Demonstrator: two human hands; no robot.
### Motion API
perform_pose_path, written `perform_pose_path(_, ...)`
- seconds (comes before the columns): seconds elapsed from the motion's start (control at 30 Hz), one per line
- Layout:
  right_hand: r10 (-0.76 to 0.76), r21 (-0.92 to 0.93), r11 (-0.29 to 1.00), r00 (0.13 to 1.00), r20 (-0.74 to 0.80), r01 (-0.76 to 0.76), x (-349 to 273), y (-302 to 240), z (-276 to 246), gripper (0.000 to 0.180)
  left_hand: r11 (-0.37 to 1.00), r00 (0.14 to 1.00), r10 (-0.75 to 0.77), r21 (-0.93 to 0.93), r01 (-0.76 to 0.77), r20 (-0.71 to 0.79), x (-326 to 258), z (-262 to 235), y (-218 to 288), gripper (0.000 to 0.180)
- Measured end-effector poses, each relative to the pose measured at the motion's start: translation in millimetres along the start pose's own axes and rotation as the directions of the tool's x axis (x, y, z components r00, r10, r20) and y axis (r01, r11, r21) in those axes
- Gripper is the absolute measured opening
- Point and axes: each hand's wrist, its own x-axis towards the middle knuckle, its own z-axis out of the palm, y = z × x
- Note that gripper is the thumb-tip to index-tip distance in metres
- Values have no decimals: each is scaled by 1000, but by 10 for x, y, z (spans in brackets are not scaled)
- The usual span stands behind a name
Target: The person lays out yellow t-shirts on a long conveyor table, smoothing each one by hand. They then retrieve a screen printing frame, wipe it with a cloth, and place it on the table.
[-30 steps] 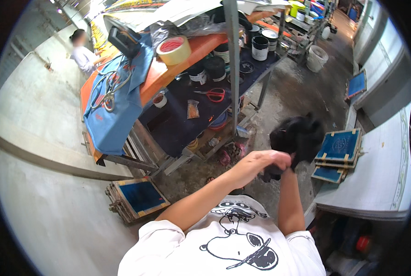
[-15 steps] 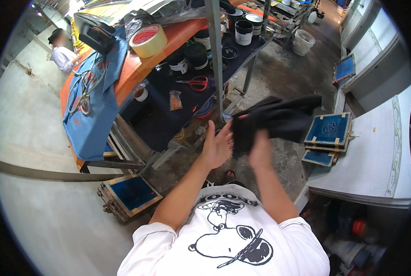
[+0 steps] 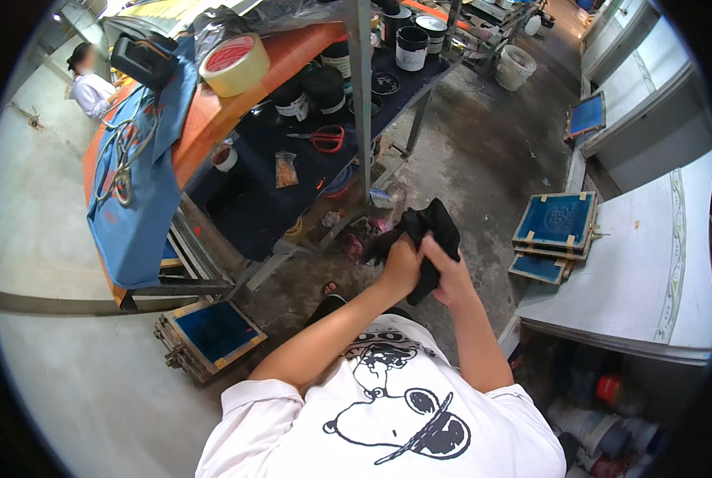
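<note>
A crumpled black cloth (image 3: 436, 223) is bunched up in front of my body, above the floor. My left hand (image 3: 402, 267) is closed round its left side, and a dark fold sticks out past the knuckles. On the other side, my right hand (image 3: 450, 275) grips the cloth with its thumb lying along it. The two hands are close together. Part of the fingers of each is hidden by the fabric.
To the left stands a metal-framed table with an orange cover (image 3: 205, 119), an iron (image 3: 145, 60) and a tape roll (image 3: 235, 65). Its dark lower shelf holds red-handled scissors (image 3: 326, 139) and several paint pots (image 3: 412, 49). Framed blue screens (image 3: 555, 217) lie at right. A person (image 3: 89, 84) stands far left.
The cloth, spread out and blurred to the right before, is now gathered into a bunch. My left hand has gone from spread fingers to gripping it, and both hands have come together.
</note>
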Motion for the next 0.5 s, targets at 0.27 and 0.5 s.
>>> perform_pose_path(0.27, -12, 310, 946, 967, -255, 94, 431, -84, -259, 45, 661, 784, 376, 450, -601, 494, 18, -662, -151, 49)
perform_pose_path(0.5, -130, 334, 914, 948, -291, 229, 237, -181, -1143, 51, 494, 919, 213, 848, 192, -332, 552, -3595, -1292, 60)
